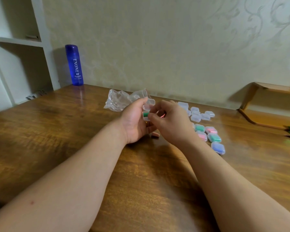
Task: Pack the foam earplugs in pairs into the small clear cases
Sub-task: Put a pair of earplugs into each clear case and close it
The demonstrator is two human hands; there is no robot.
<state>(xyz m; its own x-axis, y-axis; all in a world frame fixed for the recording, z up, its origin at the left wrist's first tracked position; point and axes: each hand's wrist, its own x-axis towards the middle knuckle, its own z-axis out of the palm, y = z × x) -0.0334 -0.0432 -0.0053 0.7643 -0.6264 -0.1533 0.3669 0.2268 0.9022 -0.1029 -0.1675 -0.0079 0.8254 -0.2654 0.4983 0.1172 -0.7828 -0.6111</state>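
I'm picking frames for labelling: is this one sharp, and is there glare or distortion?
Head view: the left hand, right hand, open case and green earplug are softly blurred; the blue bottle ghosts at its edges; sheen on the table below it; wide-angle bending tilts the shelf.

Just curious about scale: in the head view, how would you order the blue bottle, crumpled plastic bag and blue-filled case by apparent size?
Tied largest: blue bottle and crumpled plastic bag, too alike to rank.
Smallest: blue-filled case, despite being nearer the camera.

The wooden table (74,131) carries a blue bottle (74,64), a crumpled clear bag (119,99), empty cases (195,118) and filled cases (214,137).
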